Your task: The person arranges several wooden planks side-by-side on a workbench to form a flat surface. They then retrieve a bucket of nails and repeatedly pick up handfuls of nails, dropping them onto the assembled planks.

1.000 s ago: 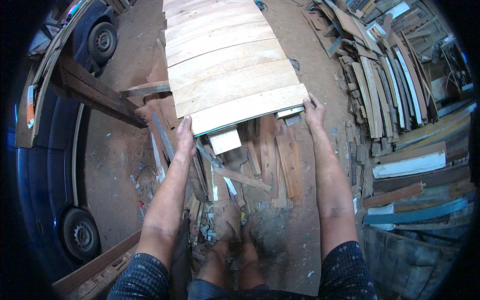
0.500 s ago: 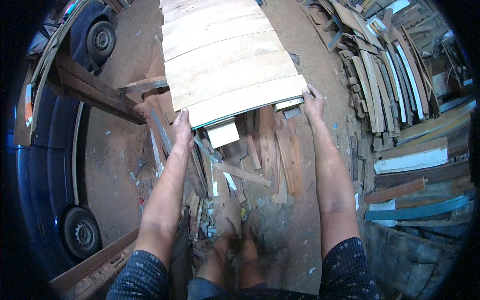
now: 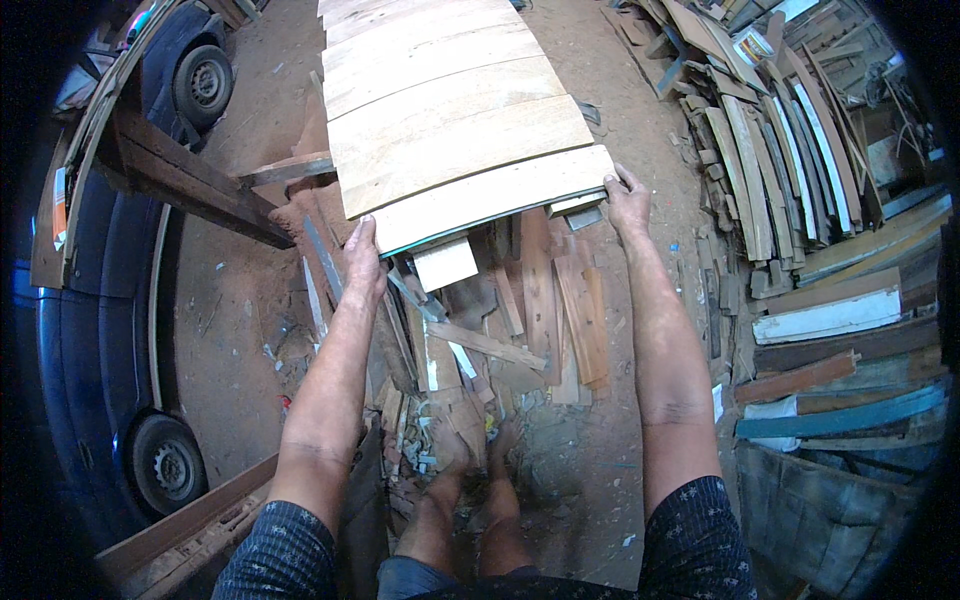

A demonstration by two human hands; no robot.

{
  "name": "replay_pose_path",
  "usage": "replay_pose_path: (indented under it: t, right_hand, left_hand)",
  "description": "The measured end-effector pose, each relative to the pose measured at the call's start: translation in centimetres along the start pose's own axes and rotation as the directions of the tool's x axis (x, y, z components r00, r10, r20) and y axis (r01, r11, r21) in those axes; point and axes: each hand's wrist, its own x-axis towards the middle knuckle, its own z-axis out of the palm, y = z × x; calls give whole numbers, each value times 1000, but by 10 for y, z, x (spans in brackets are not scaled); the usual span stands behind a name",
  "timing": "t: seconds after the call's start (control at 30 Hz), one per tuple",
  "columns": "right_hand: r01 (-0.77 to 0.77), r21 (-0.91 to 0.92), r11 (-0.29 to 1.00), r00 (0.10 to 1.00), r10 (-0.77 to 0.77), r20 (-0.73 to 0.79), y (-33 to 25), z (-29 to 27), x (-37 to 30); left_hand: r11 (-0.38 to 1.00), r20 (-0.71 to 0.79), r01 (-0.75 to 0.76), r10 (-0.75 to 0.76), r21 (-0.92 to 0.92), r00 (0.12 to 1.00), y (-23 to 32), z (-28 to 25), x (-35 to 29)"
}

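Note:
Both ends of the nearest pale wooden plank (image 3: 490, 203) are gripped, by my left hand (image 3: 362, 258) and my right hand (image 3: 628, 203). The thumbs rest on its top face and the fingers curl beneath, mostly hidden. A thin bluish-green line runs along its front edge. Beyond it, more wide pale planks (image 3: 455, 125) lie side by side in a long row leading away from me. A dark line separates the held plank from the one behind. Under the front edge, a pale wood block (image 3: 446, 264) juts out toward me.
Offcuts (image 3: 540, 300) litter the ground below, around my bare feet. On the left stand a dark blue vehicle (image 3: 90, 350) and a thick brown beam (image 3: 190, 180). Stacked boards (image 3: 740, 180) line the right side, with a white bucket (image 3: 752, 46) on top and a teal board (image 3: 850, 415) nearer.
The held plank has shifted slightly, and the dark line between it and the plank behind is more marked. Both hands keep their hold on its ends.

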Motion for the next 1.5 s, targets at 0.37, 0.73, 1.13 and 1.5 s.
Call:
replay_pose_path:
  t: [0.37,0.73,1.13,1.5]
  right_hand:
    - [-2,-57,998,996,-3,-94,-16,-30,-38]
    - [-638,-127,759,769,621,-154,121,-357,-503]
    - [-949,-154,276,269,961,64,124,-529,-509]
    - [-542,-100,834,839,534,-102,191,-665,1]
  left_hand:
    - [995,66,73,-78,70,995,13,-22,-33]
    - [840,-114,444,-431,312,895,30,-151,-341]
    - [763,-54,65,-40,643,998,26,8,-272]
    - [809,84,38,-107,587,991,-143,355,-269]
